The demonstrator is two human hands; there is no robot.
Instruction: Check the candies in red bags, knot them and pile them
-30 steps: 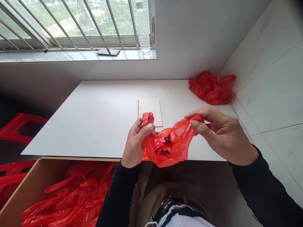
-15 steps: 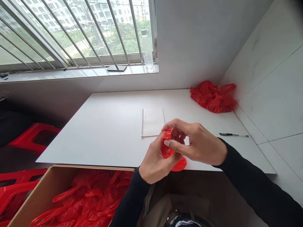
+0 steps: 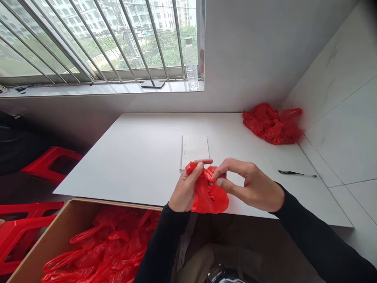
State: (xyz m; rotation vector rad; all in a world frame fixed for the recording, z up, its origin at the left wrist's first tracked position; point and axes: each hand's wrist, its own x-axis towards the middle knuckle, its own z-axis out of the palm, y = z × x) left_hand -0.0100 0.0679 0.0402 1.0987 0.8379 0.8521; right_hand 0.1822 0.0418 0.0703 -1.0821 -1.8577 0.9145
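A red plastic bag (image 3: 212, 199) hangs between my hands at the front edge of the white table (image 3: 141, 157), its lower part spread out. My left hand (image 3: 185, 188) is closed on one side of the bag's gathered top, thumb pressed over it. With thumb and fingertips my right hand (image 3: 250, 182) pinches the other side of the top. Whether the bag holds anything cannot be made out. Just behind the hands lies a white booklet (image 3: 194, 148), partly covered by the left fingers.
A cardboard box (image 3: 59, 228) of red plastic bags (image 3: 118, 243) stands at the front left. More crumpled red bags (image 3: 272, 124) lie at the back right corner, near a pen (image 3: 294, 173). Red stools (image 3: 44, 167) are on the left. The sill holds a bottle (image 3: 191, 67) and phone (image 3: 152, 84).
My hands have drawn apart, and the bunched red bag has opened out below them. The left hand has turned, thumb now on top. The view has shifted slightly left.
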